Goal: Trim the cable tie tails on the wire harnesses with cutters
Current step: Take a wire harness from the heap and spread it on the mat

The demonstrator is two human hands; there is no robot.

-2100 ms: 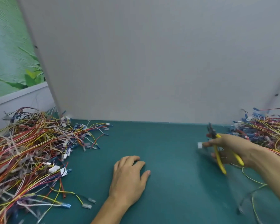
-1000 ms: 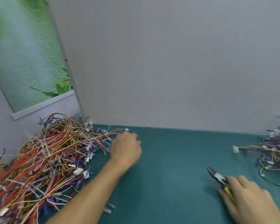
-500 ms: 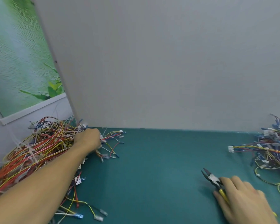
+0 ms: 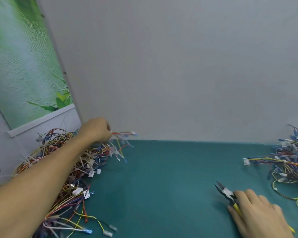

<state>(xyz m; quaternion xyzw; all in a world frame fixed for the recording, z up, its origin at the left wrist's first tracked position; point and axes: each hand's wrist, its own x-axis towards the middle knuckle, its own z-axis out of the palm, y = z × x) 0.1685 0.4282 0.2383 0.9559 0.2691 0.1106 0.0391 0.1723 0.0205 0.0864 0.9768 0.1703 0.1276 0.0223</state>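
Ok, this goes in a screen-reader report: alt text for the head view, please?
The left hand holds a wire harness above the left pile on a teal table; the right hand holds yellow-handled cutters near a second pile.

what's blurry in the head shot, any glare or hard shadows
Head view: the harness gripped in the left hand is smeared by motion blur; the cutters in the right hand look sharp; light is soft and even, no glare on the mat.

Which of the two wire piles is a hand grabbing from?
The left pile: the left hand grips a harness at its far end. The right hand holds cutters, away from the right pile.
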